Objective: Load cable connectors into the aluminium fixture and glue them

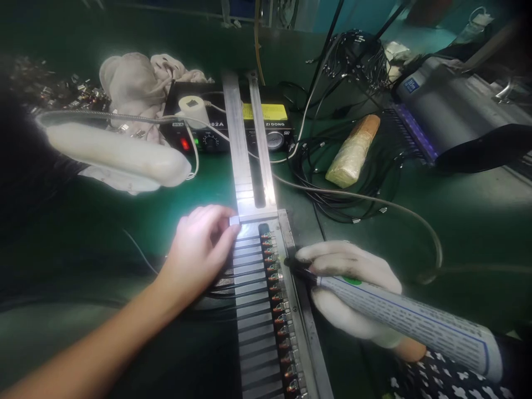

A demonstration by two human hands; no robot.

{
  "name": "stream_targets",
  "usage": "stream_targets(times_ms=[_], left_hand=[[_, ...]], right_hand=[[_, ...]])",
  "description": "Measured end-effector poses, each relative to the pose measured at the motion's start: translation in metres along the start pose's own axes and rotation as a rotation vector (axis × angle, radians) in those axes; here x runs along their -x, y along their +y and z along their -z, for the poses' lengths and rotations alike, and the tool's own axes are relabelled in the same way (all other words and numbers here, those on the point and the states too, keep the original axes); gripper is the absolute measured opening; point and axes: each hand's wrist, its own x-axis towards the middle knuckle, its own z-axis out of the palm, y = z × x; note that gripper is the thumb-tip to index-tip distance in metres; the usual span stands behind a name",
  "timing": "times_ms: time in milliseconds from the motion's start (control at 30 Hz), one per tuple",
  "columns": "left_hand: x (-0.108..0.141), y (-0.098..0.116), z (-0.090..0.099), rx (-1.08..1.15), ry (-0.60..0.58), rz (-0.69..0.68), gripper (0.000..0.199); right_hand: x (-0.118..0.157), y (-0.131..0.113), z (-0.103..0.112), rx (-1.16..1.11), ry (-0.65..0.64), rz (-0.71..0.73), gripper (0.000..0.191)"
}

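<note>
My bare left hand (203,238) is closed in a pinch on a small pale block (235,221) at the upper left edge of a slotted metal jig (260,343). Several black cables (245,267) lie side by side across the jig. Their connector ends (279,306), with bits of copper colour, line up along its right side. In a white glove, my right hand (353,288) grips a thick pen-shaped tube (399,316) with a printed label. Its black tip points at the jig's right rail, close to the connectors; whether it touches cannot be made out.
Behind the jig sits a black control box (211,141) with dials and a lit red switch. A white elongated lamp-like piece (120,152) hangs at left, near crumpled cloth (133,83). Coiled black cables (310,177), a wrapped block (353,152) and a grey machine (449,105) are at right.
</note>
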Motion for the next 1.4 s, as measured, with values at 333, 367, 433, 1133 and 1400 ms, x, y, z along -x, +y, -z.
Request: stream_targets(times_ms=[333,367,433,1133,1400], left_hand=[[0.002,-0.002,0.001,-0.002,-0.002,-0.007,0.022],[0.001,-0.001,0.001,-0.003,-0.002,-0.009,0.022],[0.001,-0.001,0.001,-0.008,-0.003,-0.009,0.022],[0.0,0.004,0.003,0.005,-0.012,0.005,0.021],[0.001,0.004,0.003,0.015,-0.012,0.012,0.019]], right_hand=[[0.006,-0.003,0.004,0.018,0.008,0.03,0.022],[0.007,-0.004,0.005,0.018,0.015,0.038,0.023],[0.011,-0.007,0.006,0.02,0.015,0.035,0.023],[0.011,-0.004,0.001,0.047,-0.026,0.019,0.016],[0.016,-0.001,0.001,-0.005,-0.016,0.042,0.022]])
